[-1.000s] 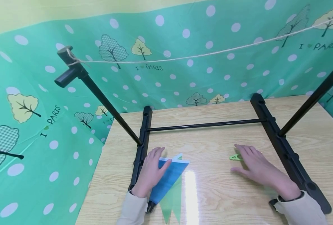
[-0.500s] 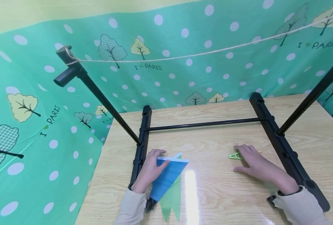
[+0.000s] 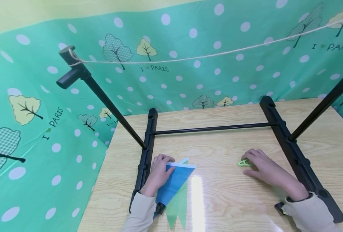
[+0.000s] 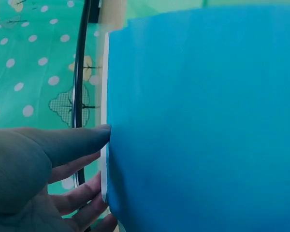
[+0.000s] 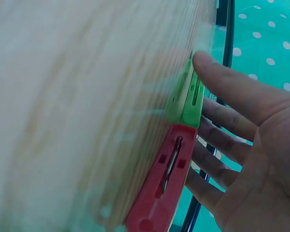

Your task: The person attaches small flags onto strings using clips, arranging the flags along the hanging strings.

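A blue triangular pennant (image 3: 175, 182) with a white top strip lies over green pennants (image 3: 177, 206) on the table. My left hand (image 3: 159, 170) pinches its top edge near the left corner; in the left wrist view the thumb (image 4: 82, 142) lies on the white strip, with fingers behind it. My right hand (image 3: 264, 167) arches low over a green clothespin (image 3: 243, 163), thumb and fingers spread around it. In the right wrist view the thumb tip is at the green clothespin's end, and a red clothespin (image 5: 159, 183) lies beside it, hidden under the hand in the head view.
A black frame stands on the wooden table (image 3: 217, 148), with a left post (image 3: 110, 106), a right post (image 3: 322, 106) and a low crossbar (image 3: 212, 129). A white string (image 3: 188, 59) runs high between the posts. Patterned green cloth (image 3: 188, 87) hangs behind.
My left hand has shifted slightly right, its fingers bending over the pennant's top edge. The right hand's fingers have drawn in around the green clothespin, which stays in about the same place.
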Action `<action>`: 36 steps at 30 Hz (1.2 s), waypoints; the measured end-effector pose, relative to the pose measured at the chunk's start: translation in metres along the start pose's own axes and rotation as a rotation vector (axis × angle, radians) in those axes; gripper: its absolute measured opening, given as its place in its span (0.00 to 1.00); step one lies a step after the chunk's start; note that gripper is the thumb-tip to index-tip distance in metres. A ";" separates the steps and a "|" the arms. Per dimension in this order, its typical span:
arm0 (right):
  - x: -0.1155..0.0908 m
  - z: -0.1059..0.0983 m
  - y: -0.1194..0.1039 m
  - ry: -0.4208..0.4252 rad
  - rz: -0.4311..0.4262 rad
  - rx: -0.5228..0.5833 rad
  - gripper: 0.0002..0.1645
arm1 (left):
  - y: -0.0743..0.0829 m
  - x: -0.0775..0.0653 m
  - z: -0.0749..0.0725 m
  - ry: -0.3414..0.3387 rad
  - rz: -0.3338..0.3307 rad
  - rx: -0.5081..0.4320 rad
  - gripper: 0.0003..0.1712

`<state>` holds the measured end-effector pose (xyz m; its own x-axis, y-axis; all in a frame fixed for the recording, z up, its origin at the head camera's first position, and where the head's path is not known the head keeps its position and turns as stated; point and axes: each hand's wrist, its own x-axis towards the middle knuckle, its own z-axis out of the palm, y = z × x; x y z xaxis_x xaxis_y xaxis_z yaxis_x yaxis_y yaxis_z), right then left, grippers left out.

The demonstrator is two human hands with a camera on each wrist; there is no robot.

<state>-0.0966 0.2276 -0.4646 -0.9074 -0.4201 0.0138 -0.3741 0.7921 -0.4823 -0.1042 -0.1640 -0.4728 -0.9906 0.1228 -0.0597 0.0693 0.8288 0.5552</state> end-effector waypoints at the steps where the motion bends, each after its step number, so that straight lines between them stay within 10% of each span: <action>1: 0.001 0.000 0.000 0.001 0.004 0.000 0.19 | 0.001 0.000 0.000 -0.002 -0.004 0.004 0.10; 36: 0.005 -0.001 -0.003 0.024 0.007 -0.056 0.09 | -0.002 0.001 -0.007 0.026 -0.078 0.005 0.05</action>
<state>-0.1005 0.2234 -0.4620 -0.9141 -0.4044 0.0316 -0.3772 0.8187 -0.4329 -0.1058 -0.1693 -0.4687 -0.9957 0.0440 -0.0811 -0.0075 0.8380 0.5457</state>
